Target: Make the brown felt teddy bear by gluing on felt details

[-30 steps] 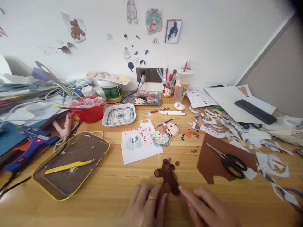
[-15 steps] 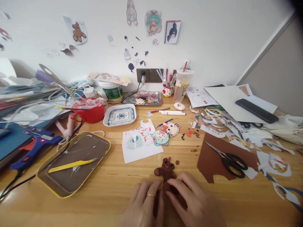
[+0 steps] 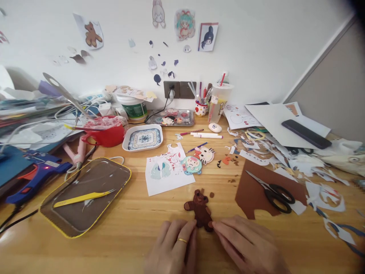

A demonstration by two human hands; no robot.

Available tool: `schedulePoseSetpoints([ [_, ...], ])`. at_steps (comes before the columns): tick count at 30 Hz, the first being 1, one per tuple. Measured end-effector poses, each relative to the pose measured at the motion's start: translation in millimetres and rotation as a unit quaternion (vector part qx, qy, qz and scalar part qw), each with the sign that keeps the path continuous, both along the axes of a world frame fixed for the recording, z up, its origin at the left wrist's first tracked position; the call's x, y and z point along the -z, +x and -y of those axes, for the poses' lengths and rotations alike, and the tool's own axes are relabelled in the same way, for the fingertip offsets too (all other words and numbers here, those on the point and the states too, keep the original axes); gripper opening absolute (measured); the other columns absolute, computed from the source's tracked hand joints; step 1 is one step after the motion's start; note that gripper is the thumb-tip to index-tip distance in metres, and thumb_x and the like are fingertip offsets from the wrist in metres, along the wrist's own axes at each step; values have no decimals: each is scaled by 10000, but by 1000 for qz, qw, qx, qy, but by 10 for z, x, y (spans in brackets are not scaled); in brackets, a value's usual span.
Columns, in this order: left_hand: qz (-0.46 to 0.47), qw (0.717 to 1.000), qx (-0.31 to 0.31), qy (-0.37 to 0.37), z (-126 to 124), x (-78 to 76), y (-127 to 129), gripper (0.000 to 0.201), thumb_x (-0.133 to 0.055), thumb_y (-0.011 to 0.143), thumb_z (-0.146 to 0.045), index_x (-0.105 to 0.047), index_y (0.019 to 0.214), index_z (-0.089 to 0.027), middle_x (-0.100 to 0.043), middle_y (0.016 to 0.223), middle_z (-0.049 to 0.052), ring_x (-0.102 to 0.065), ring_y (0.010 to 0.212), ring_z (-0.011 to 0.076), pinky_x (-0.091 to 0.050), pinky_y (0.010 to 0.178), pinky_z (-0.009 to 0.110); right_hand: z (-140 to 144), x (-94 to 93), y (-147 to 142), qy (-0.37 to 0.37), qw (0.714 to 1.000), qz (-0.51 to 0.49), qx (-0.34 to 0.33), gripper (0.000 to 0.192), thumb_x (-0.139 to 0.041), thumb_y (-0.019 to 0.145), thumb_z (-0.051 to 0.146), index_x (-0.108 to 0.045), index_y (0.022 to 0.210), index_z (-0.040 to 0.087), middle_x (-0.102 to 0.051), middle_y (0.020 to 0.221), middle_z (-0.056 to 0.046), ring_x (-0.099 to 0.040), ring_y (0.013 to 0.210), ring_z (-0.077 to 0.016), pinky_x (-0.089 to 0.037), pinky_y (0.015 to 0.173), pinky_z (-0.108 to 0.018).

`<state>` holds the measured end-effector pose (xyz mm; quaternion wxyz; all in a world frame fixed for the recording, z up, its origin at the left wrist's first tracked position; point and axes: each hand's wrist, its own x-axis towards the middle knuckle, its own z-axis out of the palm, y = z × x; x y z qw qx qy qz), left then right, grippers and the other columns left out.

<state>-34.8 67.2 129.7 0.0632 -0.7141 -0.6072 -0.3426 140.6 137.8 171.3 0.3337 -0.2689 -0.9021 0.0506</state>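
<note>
Left hand (image 3: 174, 247) flat on the wooden desk (image 3: 134, 224), fingers loosely spread, gripping nothing, a gold ring on one finger, fingertips touching the lower edge of the brown felt bear (image 3: 200, 211). Right hand (image 3: 248, 247) likewise released, palm down, index fingertip pressed against the bear's lower right leg. Bear lying flat, face up, near the front edge of the desk, between the two hands' fingertips, head pointing away. Just beyond the head, two small brown scraps (image 3: 211, 194). To the right, a brown felt sheet (image 3: 251, 190) with black-handled scissors (image 3: 275, 192) lying on it, and past that a litter of paper cuttings (image 3: 313, 175) and a dark phone (image 3: 306, 134) on white paper. Behind the bear, a printed sheet (image 3: 167, 173) and round cartoon cutouts (image 3: 196, 161). To the left, a yellow-rimmed tray (image 3: 116, 182) holding yellow tweezers (image 3: 82, 198), then a blue glue gun (image 3: 31, 180), a red bowl (image 3: 107, 135) and a patterned dish (image 3: 143, 137).
</note>
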Motion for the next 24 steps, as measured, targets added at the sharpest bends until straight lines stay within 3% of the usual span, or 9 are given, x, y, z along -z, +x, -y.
schedulePoseSetpoints([
  [4,9,1000,15,7,-6,-12,2,243,-590,737,-124,-573,976,-160,-655,783,28,-569,657,135,-507,571,221,-9,17,-21,28,999,-3,-18,257,-398,834,80,-639,879,159,-683,760,-29,-625,675,-123,-491,655,-213],
  [12,4,1000,10,9,1,-3,-10,231,-601,730,-129,-594,957,-174,-665,787,17,-575,658,130,-508,583,213,-26,32,20,12,1000,3,-21,246,-411,838,102,-647,850,171,-672,768,-30,-611,677,-131,-494,638,-229],
  [18,-2,1000,-6,15,-16,-28,5,223,-599,735,-148,-599,955,-179,-671,782,16,-582,651,129,-501,591,208,5,31,65,-98,995,35,0,216,-455,823,120,-612,966,157,-626,806,-57,-595,707,-133,-500,625,-219],
  [24,-13,1000,-4,3,6,-36,2,248,-608,730,-160,-588,977,-175,-672,789,16,-583,650,130,-504,577,212,25,81,-22,-122,992,36,19,211,-493,791,163,-615,961,192,-578,766,-53,-576,646,-149,-498,555,-247],
])
